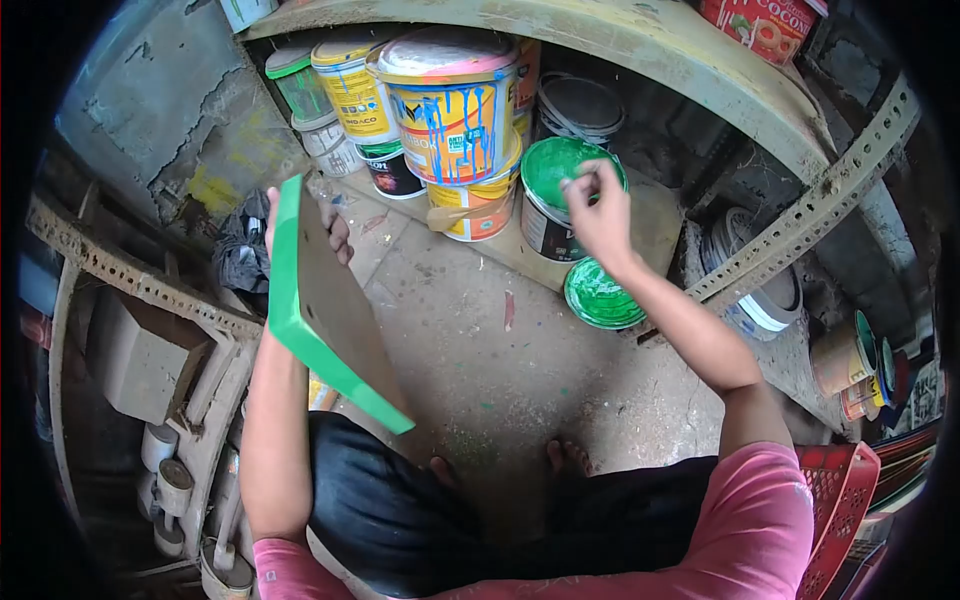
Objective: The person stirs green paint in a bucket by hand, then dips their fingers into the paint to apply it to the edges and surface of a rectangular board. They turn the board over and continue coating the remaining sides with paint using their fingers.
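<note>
The floor (470, 310) spreads between the person's legs and a low shelf (400, 200) that carries a row of paint buckets. An upper shelf (600, 28) curves above them, with a red tin (765, 28) at its right end. A flat panel (350, 290), brown on its broad face and bright green along the edges that show, is held up at a tilt above the floor, left of centre, its lower corner pointing towards the person's lap.

On the low shelf, a large yellow bucket (450, 120) streaked with blue drips is stacked on another yellow bucket (475, 208) near the front edge. To its right, close to the same edge, stands a dark bucket (548, 232) with wet-looking green across its top. A round green-smeared lid (605, 293) sits just below that bucket, at the front edge of the shelf; what supports it cannot be made out.

The hands are well apart. The left hand (340, 235) is clamped on the far part of the panel, its fingers against the brown face. The right hand (600, 212) is over the dark bucket's green top, fingers curled; whether the fingertips meet or pinch anything is unclear.
</note>
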{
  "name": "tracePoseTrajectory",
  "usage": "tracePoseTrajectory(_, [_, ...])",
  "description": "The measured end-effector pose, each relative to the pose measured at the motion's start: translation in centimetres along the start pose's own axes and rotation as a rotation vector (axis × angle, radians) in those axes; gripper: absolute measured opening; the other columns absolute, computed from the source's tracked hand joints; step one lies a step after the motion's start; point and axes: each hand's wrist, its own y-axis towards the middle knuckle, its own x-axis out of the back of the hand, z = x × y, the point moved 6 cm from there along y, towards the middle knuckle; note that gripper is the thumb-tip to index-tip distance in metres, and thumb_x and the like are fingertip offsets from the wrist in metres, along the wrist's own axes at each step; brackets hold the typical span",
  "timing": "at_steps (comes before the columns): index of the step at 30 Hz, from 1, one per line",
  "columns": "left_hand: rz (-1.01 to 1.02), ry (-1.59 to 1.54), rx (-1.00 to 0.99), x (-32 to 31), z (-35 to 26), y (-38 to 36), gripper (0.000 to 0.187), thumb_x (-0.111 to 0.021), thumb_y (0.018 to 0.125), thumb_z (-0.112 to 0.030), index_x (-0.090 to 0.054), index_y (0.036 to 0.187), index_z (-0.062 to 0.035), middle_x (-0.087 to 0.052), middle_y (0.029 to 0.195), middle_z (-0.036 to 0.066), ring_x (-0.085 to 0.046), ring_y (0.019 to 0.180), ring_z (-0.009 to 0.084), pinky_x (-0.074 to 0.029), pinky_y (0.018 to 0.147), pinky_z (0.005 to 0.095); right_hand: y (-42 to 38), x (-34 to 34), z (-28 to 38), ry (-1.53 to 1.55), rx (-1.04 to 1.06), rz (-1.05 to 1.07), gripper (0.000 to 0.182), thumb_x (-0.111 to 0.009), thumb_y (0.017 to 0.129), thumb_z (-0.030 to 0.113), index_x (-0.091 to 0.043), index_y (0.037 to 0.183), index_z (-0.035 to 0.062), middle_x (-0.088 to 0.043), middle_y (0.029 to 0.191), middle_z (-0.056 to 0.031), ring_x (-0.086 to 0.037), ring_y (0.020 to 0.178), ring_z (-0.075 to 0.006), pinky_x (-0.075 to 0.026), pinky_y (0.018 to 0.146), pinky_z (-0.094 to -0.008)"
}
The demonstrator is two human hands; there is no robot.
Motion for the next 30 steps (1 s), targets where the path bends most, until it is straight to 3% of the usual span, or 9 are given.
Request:
tracePoseTrajectory(4, [0.387, -0.112, -0.076, -0.7, 0.2, 1.2, 0.072, -0.026, 0.087, -0.069, -0.05, 0.081, -0.0016, -0.051, 0.068, 0.015, -0.051, 0.061, 0.03, -0.043, 0.063, 0.0379, 1.8, 0.3, -3.8, 0.258, -0.239, 0.007, 0.015, -0.062, 0.081, 0.007, -0.052, 0.09, -0.0004, -0.058, 0.066, -0.0023, -0.05, 0.059, -0.0057, -0.041, 0.055, -0.0222])
tracePoseTrajectory(7, [0.459, -0.068, -0.115, -1.7, 0.8, 1.8, 0.072, -0.024, 0.088, -0.068, -0.049, 0.079, -0.0009, -0.05, 0.065, 0.015, -0.05, 0.059, 0.0288, -0.042, 0.063, 0.036, 2.5, -0.4, -4.1, 0.27, -0.29, 0.104, 0.014, -0.061, 0.083, 0.013, -0.055, 0.086, 0.0, -0.059, 0.065, -0.0039, -0.053, 0.062, -0.0063, -0.041, 0.057, -0.022])
tracePoseTrajectory(13, [0.024, 0.227, -0.168, -5.3, 0.7, 0.3, 0.063, -0.025, 0.091, -0.061, -0.042, 0.065, -0.0061, -0.039, 0.058, 0.005, -0.041, 0.052, 0.0178, -0.038, 0.052, 0.029, 3.5, 1.9, -5.8, 0.052, -0.362, 0.106, 0.038, -0.059, 0.085, 0.031, -0.064, 0.064, -0.0005, -0.057, 0.054, -0.0076, -0.053, 0.053, -0.0111, -0.04, 0.051, -0.0293])
tracePoseTrajectory(18, [-0.033, 0.306, -0.187, -5.4, 0.2, 0.0, 0.062, -0.024, 0.092, -0.059, -0.04, 0.065, -0.0056, -0.038, 0.056, 0.007, -0.039, 0.052, 0.0178, -0.036, 0.053, 0.0283, -0.5, 0.3, -2.9, -0.197, 0.043, 0.323, 0.028, -0.067, 0.078, 0.025, -0.064, 0.072, -0.0021, -0.062, 0.068, -0.0149, -0.06, 0.064, -0.0275, -0.046, 0.059, -0.0367])
tracePoseTrajectory(20, [-0.079, 0.297, -0.205, -5.1, 0.2, 0.2, 0.062, -0.023, 0.093, -0.057, -0.04, 0.064, -0.0053, -0.039, 0.055, 0.008, -0.04, 0.05, 0.0179, -0.037, 0.052, 0.0283, 0.5, 2.7, -1.6, -0.466, 0.258, -0.028, 0.03, -0.068, 0.076, 0.021, -0.061, 0.091, -0.0043, -0.061, 0.091, -0.0197, -0.058, 0.086, -0.0357, -0.046, 0.074, -0.0402])
tracePoseTrajectory(21, [-0.081, 0.293, -0.2, -4.9, 0.3, 0.3, 0.062, -0.023, 0.093, -0.057, -0.04, 0.064, -0.0053, -0.039, 0.055, 0.008, -0.04, 0.05, 0.0179, -0.037, 0.052, 0.0283, 1.7, 3.4, -3.3, -0.547, 0.066, 0.013, 0.043, -0.066, 0.077, 0.023, -0.053, 0.104, -0.0073, -0.055, 0.105, -0.0248, -0.052, 0.1, -0.0398, -0.043, 0.085, -0.0421])
tracePoseTrajectory(25, [-0.018, 0.336, -0.214, -4.5, 0.6, 0.8, 0.062, -0.02, 0.095, -0.054, -0.041, 0.063, -0.0051, -0.038, 0.053, 0.008, -0.04, 0.049, 0.0186, -0.037, 0.05, 0.0281, 3.5, 4.5, -9.5, -0.775, -0.364, 0.006, 0.062, -0.065, 0.078, 0.036, -0.049, 0.11, -0.0145, -0.053, 0.109, -0.0321, -0.052, 0.107, -0.0433, -0.043, 0.091, -0.045])
tracePoseTrajectory(27, [-0.024, 0.308, -0.22, -4.3, 0.9, 1.2, 0.062, -0.02, 0.095, -0.053, -0.041, 0.062, -0.0047, -0.039, 0.053, 0.009, -0.04, 0.049, 0.0187, -0.038, 0.05, 0.0282, 2.2, 2.9, -11.8, -0.657, -0.716, 0.352, 0.064, -0.063, 0.08, 0.038, -0.048, 0.114, -0.014, -0.053, 0.113, -0.0341, -0.051, 0.11, -0.0447, -0.043, 0.092, -0.0443])
tracePoseTrajectory(30, [-0.027, 0.313, -0.189, -4.1, 1.6, 1.8, 0.062, -0.019, 0.095, -0.052, -0.041, 0.061, -0.0047, -0.038, 0.052, 0.009, -0.04, 0.048, 0.0188, -0.038, 0.05, 0.028, 1.3, 3.7, -13.1, -0.608, -0.653, 0.213, 0.061, -0.066, 0.078, 0.03, -0.047, 0.116, -0.0142, -0.057, 0.107, -0.0341, -0.056, 0.105, -0.0428, -0.045, 0.09, -0.0418])
